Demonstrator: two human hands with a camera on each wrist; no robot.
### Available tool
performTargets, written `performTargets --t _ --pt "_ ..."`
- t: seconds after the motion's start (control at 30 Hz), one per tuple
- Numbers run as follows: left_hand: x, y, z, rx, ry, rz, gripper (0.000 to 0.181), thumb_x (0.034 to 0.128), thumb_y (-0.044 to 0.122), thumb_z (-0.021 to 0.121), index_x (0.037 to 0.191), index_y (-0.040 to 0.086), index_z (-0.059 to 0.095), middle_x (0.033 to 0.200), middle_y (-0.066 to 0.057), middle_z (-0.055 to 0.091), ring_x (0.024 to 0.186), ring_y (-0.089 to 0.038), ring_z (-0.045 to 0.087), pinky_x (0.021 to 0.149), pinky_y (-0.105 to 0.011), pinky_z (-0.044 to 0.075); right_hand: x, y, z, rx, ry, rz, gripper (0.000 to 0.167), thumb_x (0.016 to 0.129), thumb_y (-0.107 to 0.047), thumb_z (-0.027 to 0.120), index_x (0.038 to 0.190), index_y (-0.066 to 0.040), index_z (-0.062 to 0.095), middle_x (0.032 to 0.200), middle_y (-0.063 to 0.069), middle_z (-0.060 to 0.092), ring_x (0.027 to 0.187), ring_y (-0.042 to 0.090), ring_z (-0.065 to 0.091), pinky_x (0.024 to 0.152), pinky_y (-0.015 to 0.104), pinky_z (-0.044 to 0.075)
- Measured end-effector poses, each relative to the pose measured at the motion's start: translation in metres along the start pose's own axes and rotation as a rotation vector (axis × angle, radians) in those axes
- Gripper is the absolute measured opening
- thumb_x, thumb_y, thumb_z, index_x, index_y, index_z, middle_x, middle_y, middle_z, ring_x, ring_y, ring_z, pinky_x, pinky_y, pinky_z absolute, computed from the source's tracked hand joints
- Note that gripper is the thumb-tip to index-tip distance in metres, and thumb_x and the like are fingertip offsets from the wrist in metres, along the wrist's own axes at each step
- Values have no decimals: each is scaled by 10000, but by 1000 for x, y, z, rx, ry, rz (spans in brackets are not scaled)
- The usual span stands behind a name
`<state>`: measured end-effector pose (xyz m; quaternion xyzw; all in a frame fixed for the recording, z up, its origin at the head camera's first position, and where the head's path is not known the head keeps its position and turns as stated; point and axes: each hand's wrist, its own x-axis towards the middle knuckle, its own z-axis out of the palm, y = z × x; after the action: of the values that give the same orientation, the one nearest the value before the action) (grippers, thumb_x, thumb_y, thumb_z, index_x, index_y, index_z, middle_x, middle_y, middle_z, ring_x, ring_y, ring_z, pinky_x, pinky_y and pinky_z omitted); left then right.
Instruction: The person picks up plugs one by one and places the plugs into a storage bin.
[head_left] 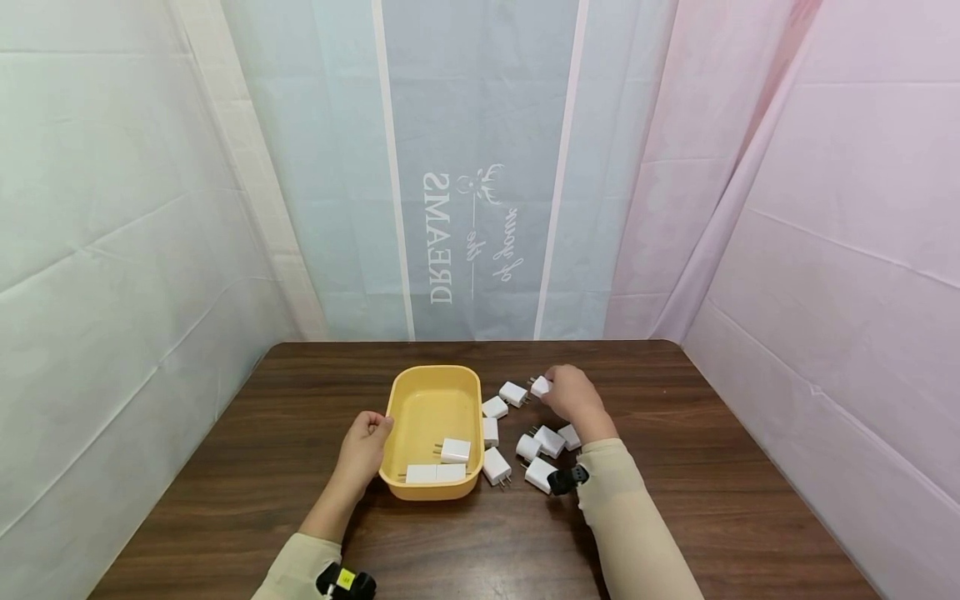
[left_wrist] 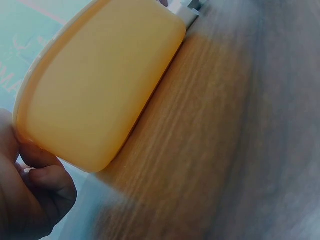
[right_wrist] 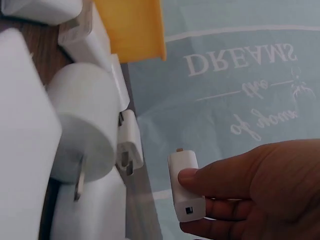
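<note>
Left hand point(head_left: 363, 446) pinches, thumb against curled fingers, the left rim of a yellow plastic tray, rectangular with rounded corners point(head_left: 431, 408). Right hand point(head_left: 573, 396) grasps one small white plastic plug charger with metal prongs point(right_wrist: 186, 201) between thumb and fingers, at the far right of the tray; a square port shows on its near end in the right wrist view. Cannot tell whether this charger is clear of the surface.

Inside tray: three white chargers, all at the near end. Two point(head_left: 421, 474) point(head_left: 451, 472) lie end to end along the near wall; the third point(head_left: 455, 451) lies just beyond them, prongs pointing left. Far part of the tray floor is bare.

Outside tray: eight loose chargers counted on the dark brown wood-grain table point(head_left: 435, 546), all to the tray's right. Four run close along its right side; four more sit nearer the right wrist, including a rounded, cylindrical one point(head_left: 528, 447).

Progress (judged): early stage. Three look done; eight loose plus the held one appear left, about a quarter of the visible count in. No orderly rows among the loose ones.
</note>
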<state>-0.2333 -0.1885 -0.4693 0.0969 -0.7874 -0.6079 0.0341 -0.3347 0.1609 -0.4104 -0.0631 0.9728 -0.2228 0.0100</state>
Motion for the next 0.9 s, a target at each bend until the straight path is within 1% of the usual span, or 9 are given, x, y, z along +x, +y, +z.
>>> performTargets --t 0.1,0.2,0.33,0.43,0.6,0.8,0.9 --pt "0 0 0 2 0 0 255 1103 263 477 1159 17 515 889 -141 573 708 -215 597 571 -305 517 0 -4 0 35 -1 -28 414 925 -131 716 1307 14 652 1294 202 664 1192 382 623 963 531 526" --pt "1 0 0 7 1 -1 259 1103 270 478 1160 20 517 879 -132 565 702 -208 589 568 -302 513 0 -11 1 63 -1 -61 400 917 -132 727 1286 9 665 1270 193 675 1161 359 637 940 514 535" --pt "1 -1 0 15 0 -4 266 1103 277 478 1165 22 517 869 -123 558 696 -204 580 564 -300 507 -4 -23 1 63 0 -82 350 900 -105 719 1237 -13 695 1204 158 700 1036 293 661 850 465 554" --pt "1 -1 0 16 0 -6 264 1102 277 480 1164 23 517 865 -120 558 693 -206 581 560 -300 505 -7 -31 1 51 7 -79 321 895 -97 715 1210 -33 710 1175 136 697 973 253 646 802 434 552" --pt "1 -1 0 14 0 -3 256 1102 271 482 1158 23 518 854 -107 552 684 -198 577 552 -294 503 -11 -40 2 24 24 -85 315 905 -117 739 1211 -48 714 1189 135 667 1015 257 631 820 433 551" --pt "2 -1 0 15 -1 0 257 1103 271 478 1160 23 516 856 -113 551 680 -200 571 545 -288 496 -13 -50 7 31 27 -132 290 894 -96 733 1181 -55 725 1140 123 671 978 250 629 800 429 553" --pt "2 -2 0 18 -2 -4 260 1103 277 479 1161 26 517 869 -119 555 689 -202 576 552 -290 500 -15 -57 9 31 26 -147 288 901 -107 733 1186 -64 727 1143 113 673 1003 250 634 826 437 558"
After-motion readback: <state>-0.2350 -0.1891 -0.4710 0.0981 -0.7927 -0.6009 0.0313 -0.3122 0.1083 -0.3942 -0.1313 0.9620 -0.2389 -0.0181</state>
